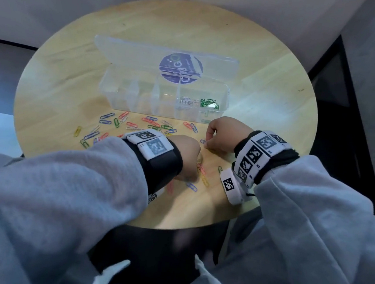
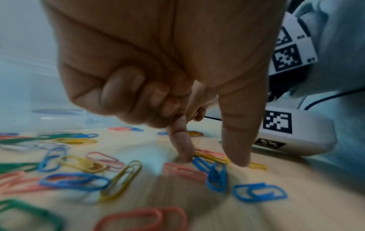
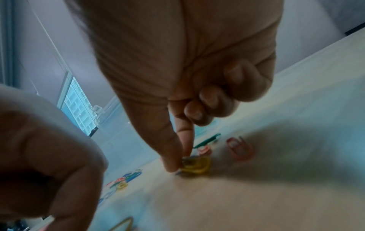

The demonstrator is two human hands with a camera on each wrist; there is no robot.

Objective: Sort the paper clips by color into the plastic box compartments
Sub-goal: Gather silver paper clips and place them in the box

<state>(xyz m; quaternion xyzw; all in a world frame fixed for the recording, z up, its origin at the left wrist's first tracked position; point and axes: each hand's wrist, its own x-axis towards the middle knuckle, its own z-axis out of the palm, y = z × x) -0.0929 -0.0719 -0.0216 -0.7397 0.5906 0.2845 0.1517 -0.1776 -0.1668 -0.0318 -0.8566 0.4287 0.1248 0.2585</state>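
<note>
L hand (image 2: 158, 70): index+thumb extended down over a blue clip (image 2: 216, 178), nothing held | R hand (image 3: 187, 78): thumb+index pinched yellow clip (image 3: 195, 166) on table (image 1: 193, 28)

A round wooden table (image 1: 247, 56) stands beside grey walls (image 1: 58, 3) and a dark panel (image 1: 343, 134).

Beyond your hands the clear plastic box (image 1: 163, 98) stands with its lid laid back; white clips (image 1: 187, 101) and green clips (image 1: 208, 103) fill its two compartments nearest your right hand (image 1: 222, 133). Loose paper clips (image 1: 124, 124) of several colours lie scattered around your left hand (image 1: 185, 155). Your right hand's fingertips pinch a yellow clip (image 3: 195, 166).
</note>
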